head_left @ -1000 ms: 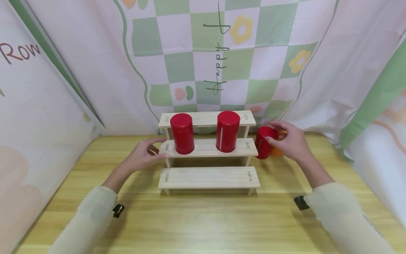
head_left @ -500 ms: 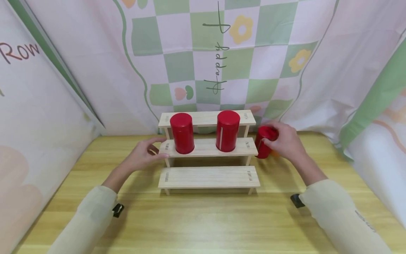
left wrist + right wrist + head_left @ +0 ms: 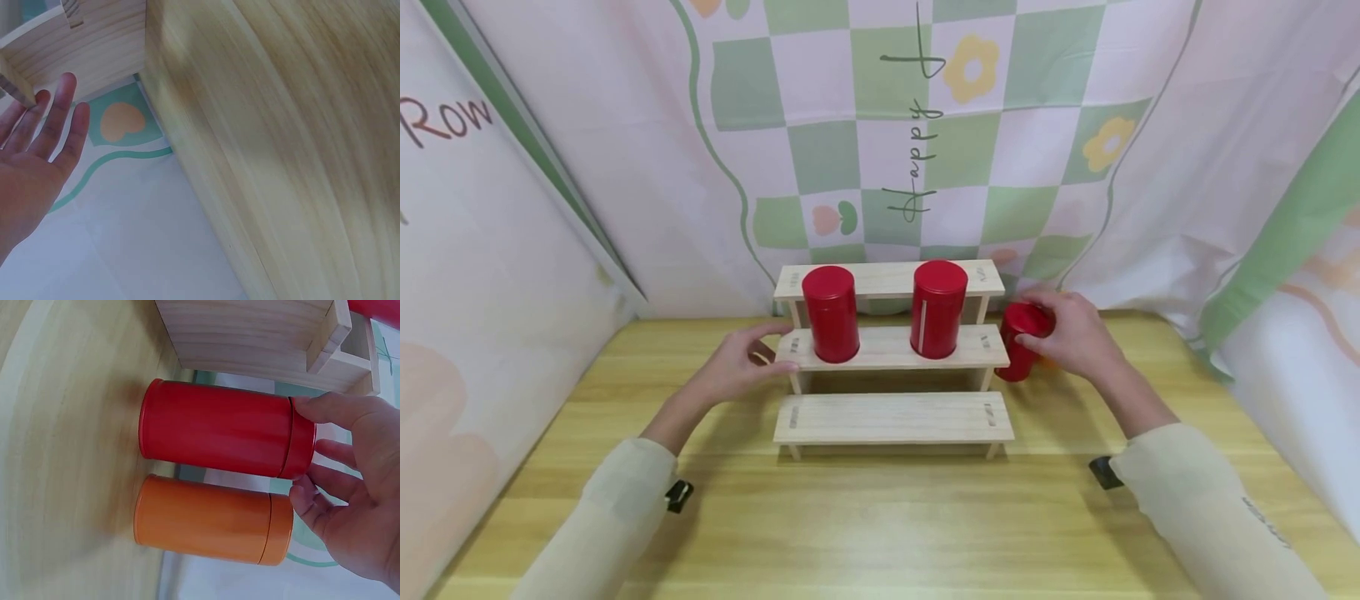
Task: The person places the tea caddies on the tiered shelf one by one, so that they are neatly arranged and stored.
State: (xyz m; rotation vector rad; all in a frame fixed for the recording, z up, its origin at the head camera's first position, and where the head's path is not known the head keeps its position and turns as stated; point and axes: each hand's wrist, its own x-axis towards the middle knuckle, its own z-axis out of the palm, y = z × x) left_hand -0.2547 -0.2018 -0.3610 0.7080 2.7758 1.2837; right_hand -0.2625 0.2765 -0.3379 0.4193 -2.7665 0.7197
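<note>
At the right end of a three-step wooden display stand [image 3: 895, 421], my right hand [image 3: 1075, 335] grips a red tin [image 3: 1017, 360] by its lid. Thumb and fingers lie on opposite sides of that lid in the right wrist view; whether the tin's base touches the table is unclear. Beside it stands an orange tin [image 3: 203, 520], mostly hidden by the hand in the head view. My left hand [image 3: 736, 367] holds the left end of the middle step, thumb at the front edge and index finger at the back. Two more red tins, left [image 3: 831, 315] and right [image 3: 938, 310], stand upright on that step.
The stand sits on a wood-grain table [image 3: 880, 525], close to a checkered cloth backdrop [image 3: 895, 158]. Cloth side walls, left [image 3: 497, 275] and right [image 3: 1300, 333], flank the table. The top step [image 3: 880, 279] rises behind the two tins.
My right hand has moved left from over the orange tin and closed round the red tin's lid. That tin has shifted slightly left and toward the front. My left hand stays put.
</note>
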